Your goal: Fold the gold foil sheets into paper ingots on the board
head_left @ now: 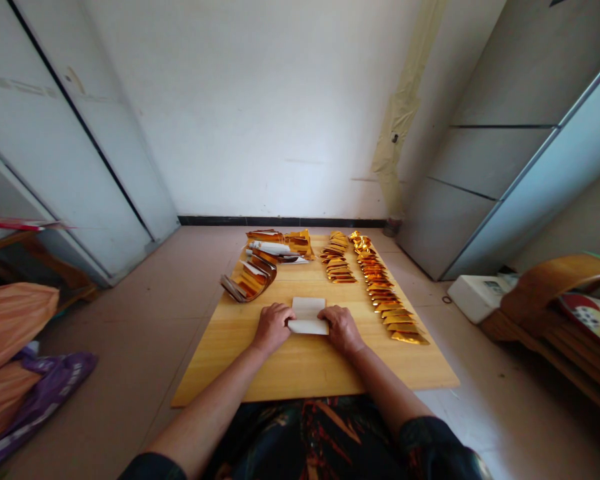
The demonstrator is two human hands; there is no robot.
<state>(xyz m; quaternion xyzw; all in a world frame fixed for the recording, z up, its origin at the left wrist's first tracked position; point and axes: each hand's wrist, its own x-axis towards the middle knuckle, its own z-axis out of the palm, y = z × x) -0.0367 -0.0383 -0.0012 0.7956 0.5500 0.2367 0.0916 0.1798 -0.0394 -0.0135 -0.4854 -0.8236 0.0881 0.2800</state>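
A tall grey refrigerator (pixel 485 157), a brown wooden seat (pixel 563 340) with a curved armrest (pixel 545 283) and pinkish floor tiles (pixel 140 340) mark this white-walled room (pixel 255 120) as a home.

Right: tall grey panelled unit (pixel 480 160), white plastic box (pixel 480 298) on pinkish tiled floor (pixel 125 333), next to brown wooden seat with curved arm (pixel 550 293). Left: orange plastic bag (pixel 15 320) by purple bag with pale lettering (pixel 55 383). Back: white painted wall (pixel 240 120), yellowish tape strip (pixel 400 120), black baseboard (pixel 280 221).

Left hand (pixel 274 327) and right hand (pixel 345 328) near each other, fingers (pixel 282 311) curled inward, gripping. Left forearm (pixel 211 405), right forearm (pixel 387 385) bare, converging forward.
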